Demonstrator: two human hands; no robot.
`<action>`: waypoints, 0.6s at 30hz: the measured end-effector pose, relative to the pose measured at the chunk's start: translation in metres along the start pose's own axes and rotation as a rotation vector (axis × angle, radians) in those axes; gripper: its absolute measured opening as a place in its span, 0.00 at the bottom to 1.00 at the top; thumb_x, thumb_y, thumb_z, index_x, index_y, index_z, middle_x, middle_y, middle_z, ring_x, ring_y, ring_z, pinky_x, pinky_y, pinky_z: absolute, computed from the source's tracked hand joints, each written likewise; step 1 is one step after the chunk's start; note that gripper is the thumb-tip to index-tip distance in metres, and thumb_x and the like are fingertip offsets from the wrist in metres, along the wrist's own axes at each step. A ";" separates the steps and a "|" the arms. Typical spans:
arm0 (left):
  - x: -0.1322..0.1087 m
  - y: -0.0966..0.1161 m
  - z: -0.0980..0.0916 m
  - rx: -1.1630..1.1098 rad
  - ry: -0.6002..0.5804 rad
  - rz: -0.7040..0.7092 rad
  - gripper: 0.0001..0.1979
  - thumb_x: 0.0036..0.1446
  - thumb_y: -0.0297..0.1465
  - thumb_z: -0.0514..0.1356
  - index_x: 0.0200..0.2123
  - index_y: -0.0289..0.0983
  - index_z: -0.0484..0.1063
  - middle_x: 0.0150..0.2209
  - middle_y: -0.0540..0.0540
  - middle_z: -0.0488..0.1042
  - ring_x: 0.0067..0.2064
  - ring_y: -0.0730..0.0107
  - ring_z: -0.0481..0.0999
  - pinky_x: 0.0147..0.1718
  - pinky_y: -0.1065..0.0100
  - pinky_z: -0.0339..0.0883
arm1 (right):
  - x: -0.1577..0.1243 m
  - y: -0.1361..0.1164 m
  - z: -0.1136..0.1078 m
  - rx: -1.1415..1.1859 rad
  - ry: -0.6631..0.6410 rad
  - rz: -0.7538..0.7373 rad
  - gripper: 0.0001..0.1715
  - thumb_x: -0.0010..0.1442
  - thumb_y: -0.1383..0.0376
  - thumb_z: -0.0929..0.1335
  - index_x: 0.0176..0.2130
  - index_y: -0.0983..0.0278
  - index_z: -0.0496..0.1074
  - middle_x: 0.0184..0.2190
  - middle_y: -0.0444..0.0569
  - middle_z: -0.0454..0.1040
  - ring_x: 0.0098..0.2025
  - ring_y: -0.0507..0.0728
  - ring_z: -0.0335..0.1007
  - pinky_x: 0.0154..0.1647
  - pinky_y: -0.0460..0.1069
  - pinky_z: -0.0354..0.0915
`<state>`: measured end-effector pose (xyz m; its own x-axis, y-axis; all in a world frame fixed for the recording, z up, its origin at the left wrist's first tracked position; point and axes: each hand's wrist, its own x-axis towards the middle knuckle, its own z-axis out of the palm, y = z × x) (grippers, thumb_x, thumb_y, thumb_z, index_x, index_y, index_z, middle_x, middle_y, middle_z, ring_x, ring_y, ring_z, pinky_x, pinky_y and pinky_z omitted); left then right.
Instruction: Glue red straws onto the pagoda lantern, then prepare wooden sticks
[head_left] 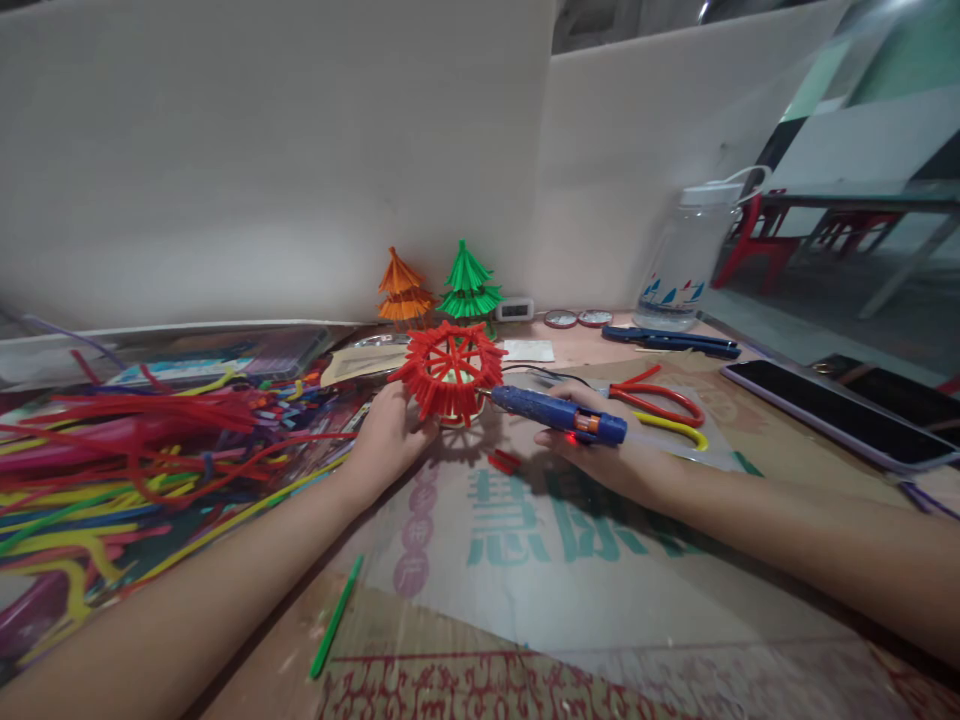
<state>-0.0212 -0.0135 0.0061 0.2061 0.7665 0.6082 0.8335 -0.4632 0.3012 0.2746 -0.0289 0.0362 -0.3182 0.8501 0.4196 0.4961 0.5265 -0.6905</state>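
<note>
My left hand (397,432) is closed on the lower left of a red ring-shaped pipe-cleaner piece (454,372), which has spokes inside and short strips round its rim. In my right hand (577,440) is a blue glue gun (555,412) with a red light glowing on it. Its nozzle points left and meets, or nearly meets, the ring's right lower edge. Short red pipe-cleaner bits (504,460) lie on the plastic sheet (480,560) below the ring. Behind stand an orange pipe-cleaner tree (403,290) and a green pipe-cleaner tree (466,285).
Many coloured pipe cleaners (135,450) are heaped at the left. A green strip (336,618) lies in front. Red-and-yellow-handled scissors or pliers (664,408), a phone (832,410), a dark blue tool (671,340) and a clear bottle (682,260) are on the right. A wall (285,150) rises behind.
</note>
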 end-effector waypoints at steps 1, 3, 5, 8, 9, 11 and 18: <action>0.000 0.000 0.000 0.000 0.000 -0.002 0.16 0.58 0.31 0.60 0.49 0.34 0.73 0.50 0.35 0.76 0.55 0.47 0.75 0.57 0.47 0.70 | 0.000 0.000 0.000 -0.003 -0.004 0.007 0.19 0.53 0.50 0.74 0.39 0.59 0.74 0.24 0.42 0.72 0.24 0.54 0.66 0.25 0.48 0.60; 0.000 0.000 0.000 0.000 -0.004 -0.008 0.15 0.58 0.30 0.60 0.49 0.35 0.73 0.50 0.36 0.77 0.55 0.48 0.75 0.56 0.48 0.71 | 0.000 -0.001 0.000 -0.008 -0.009 0.017 0.19 0.53 0.50 0.75 0.39 0.59 0.74 0.24 0.43 0.72 0.24 0.54 0.66 0.25 0.48 0.60; 0.000 0.001 -0.001 0.001 -0.010 -0.012 0.15 0.57 0.30 0.60 0.48 0.35 0.74 0.49 0.36 0.77 0.54 0.48 0.75 0.56 0.48 0.71 | 0.001 -0.002 0.000 -0.009 -0.012 0.014 0.19 0.53 0.50 0.75 0.39 0.59 0.74 0.24 0.43 0.72 0.24 0.54 0.66 0.25 0.48 0.60; 0.000 0.002 -0.002 0.004 -0.016 -0.017 0.15 0.57 0.31 0.60 0.48 0.35 0.74 0.50 0.36 0.77 0.55 0.47 0.75 0.57 0.48 0.71 | 0.001 -0.006 -0.001 -0.007 -0.012 -0.002 0.18 0.54 0.50 0.74 0.37 0.59 0.74 0.24 0.42 0.72 0.24 0.53 0.65 0.24 0.48 0.60; 0.000 0.002 -0.002 0.006 -0.016 -0.018 0.15 0.58 0.31 0.60 0.48 0.36 0.73 0.50 0.37 0.77 0.55 0.48 0.75 0.57 0.48 0.70 | 0.001 -0.007 -0.001 -0.001 -0.018 -0.005 0.18 0.54 0.50 0.74 0.37 0.59 0.75 0.23 0.42 0.72 0.24 0.53 0.65 0.24 0.47 0.59; 0.000 0.003 -0.003 0.007 -0.015 -0.020 0.15 0.58 0.31 0.60 0.49 0.36 0.73 0.51 0.37 0.77 0.56 0.48 0.75 0.58 0.48 0.70 | 0.001 -0.009 -0.001 0.010 -0.045 -0.001 0.17 0.55 0.50 0.73 0.37 0.60 0.75 0.24 0.43 0.74 0.24 0.53 0.66 0.24 0.47 0.60; 0.000 0.002 -0.002 0.014 -0.011 -0.022 0.15 0.57 0.29 0.60 0.48 0.36 0.73 0.50 0.36 0.77 0.54 0.48 0.76 0.56 0.48 0.71 | 0.000 -0.002 -0.001 -0.013 0.008 -0.050 0.16 0.55 0.52 0.74 0.39 0.59 0.75 0.24 0.42 0.74 0.24 0.53 0.66 0.25 0.47 0.61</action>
<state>-0.0203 -0.0154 0.0084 0.1928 0.7815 0.5933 0.8448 -0.4398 0.3047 0.2745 -0.0302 0.0379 -0.3367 0.8228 0.4579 0.4902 0.5684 -0.6608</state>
